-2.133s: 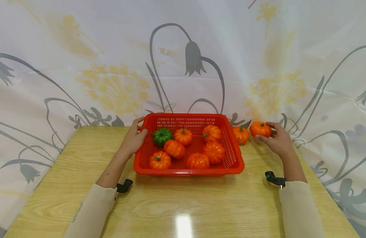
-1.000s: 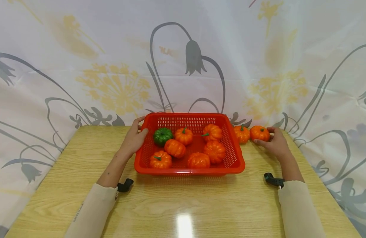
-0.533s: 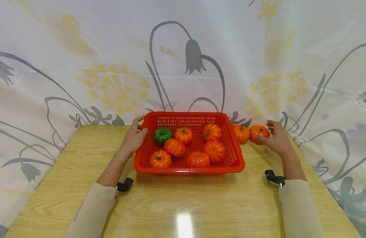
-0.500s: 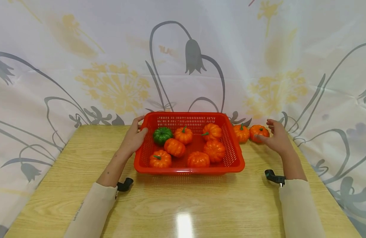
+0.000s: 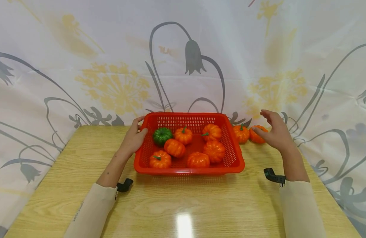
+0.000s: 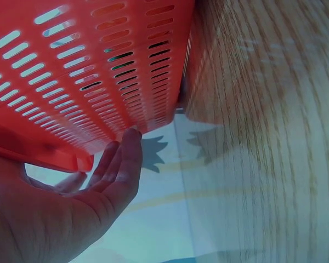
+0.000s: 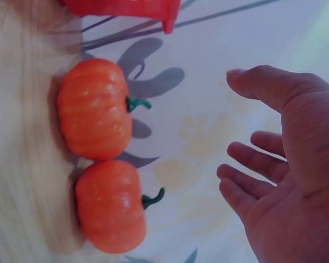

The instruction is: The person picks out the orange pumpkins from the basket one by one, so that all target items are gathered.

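Observation:
A red plastic basket point(image 5: 188, 170) stands on the table, holding several small orange pumpkins point(image 5: 214, 152) and a green pumpkin point(image 5: 162, 136). My left hand point(image 5: 133, 139) holds the basket's left rim, thumb on top and fingers along the outer wall, as the left wrist view shows. Outside the basket's right side, two orange pumpkins sit side by side: a nearer-to-basket pumpkin point(image 7: 95, 109) and an outer pumpkin point(image 7: 111, 207). Raised over the outer one, my right hand point(image 5: 277, 134) is empty, its thumb and fingers spread apart; it partly hides that pumpkin in the head view.
The wooden table point(image 5: 218, 205) reaches back to a pale curtain point(image 5: 183, 66) printed with grey and yellow flowers. The two loose pumpkins sit close to the table's back edge. A black wrist camera point(image 5: 273, 176) is strapped on the right wrist, another camera point(image 5: 125, 185) on the left.
My right hand lowered an orange pumpkin onto the table beside the other one, let go and rose above it. The left hand and the basket have stayed in place.

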Available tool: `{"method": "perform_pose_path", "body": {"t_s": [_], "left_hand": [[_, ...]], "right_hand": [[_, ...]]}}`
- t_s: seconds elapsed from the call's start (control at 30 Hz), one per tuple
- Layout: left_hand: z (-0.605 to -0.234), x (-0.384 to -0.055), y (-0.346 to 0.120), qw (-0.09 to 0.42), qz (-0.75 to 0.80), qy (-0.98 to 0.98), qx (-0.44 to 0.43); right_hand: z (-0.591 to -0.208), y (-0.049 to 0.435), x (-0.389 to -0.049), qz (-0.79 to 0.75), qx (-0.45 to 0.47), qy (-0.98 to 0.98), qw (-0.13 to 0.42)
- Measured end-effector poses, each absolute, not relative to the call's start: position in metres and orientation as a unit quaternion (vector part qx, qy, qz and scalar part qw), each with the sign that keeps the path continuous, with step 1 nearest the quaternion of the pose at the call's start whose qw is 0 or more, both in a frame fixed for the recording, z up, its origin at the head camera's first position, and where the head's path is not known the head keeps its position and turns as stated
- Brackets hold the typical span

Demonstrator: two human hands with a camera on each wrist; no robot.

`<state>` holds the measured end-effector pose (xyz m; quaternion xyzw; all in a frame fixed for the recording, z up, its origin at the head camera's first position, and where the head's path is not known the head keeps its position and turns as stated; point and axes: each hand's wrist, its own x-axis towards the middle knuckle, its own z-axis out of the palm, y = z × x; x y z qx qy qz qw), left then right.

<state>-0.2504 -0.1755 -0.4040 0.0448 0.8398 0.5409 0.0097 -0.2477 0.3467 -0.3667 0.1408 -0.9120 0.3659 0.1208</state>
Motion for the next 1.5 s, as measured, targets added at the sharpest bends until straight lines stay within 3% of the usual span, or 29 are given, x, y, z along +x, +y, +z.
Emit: {"method": "perform_pose_path", "body": {"t_s": [0.27,0.67,1.5], "left_hand": [[-0.405,-0.25,-0.176,0.008,0.54,0.841,0.043],[-0.405,-0.251,-0.176,0.003,0.541,0.84,0.041],[-0.403,-0.25,-0.175,0.01,0.539,0.841,0.04]], "right_hand": [[-0.352,0.322,-0.241,0.37,0.17,-0.907,0.106],[-0.358,0.292,-0.249,0.309,0.265,-0.903,0.134],[-0.367,0.244,-0.258,0.23,0.28,-0.93,0.052]]}}
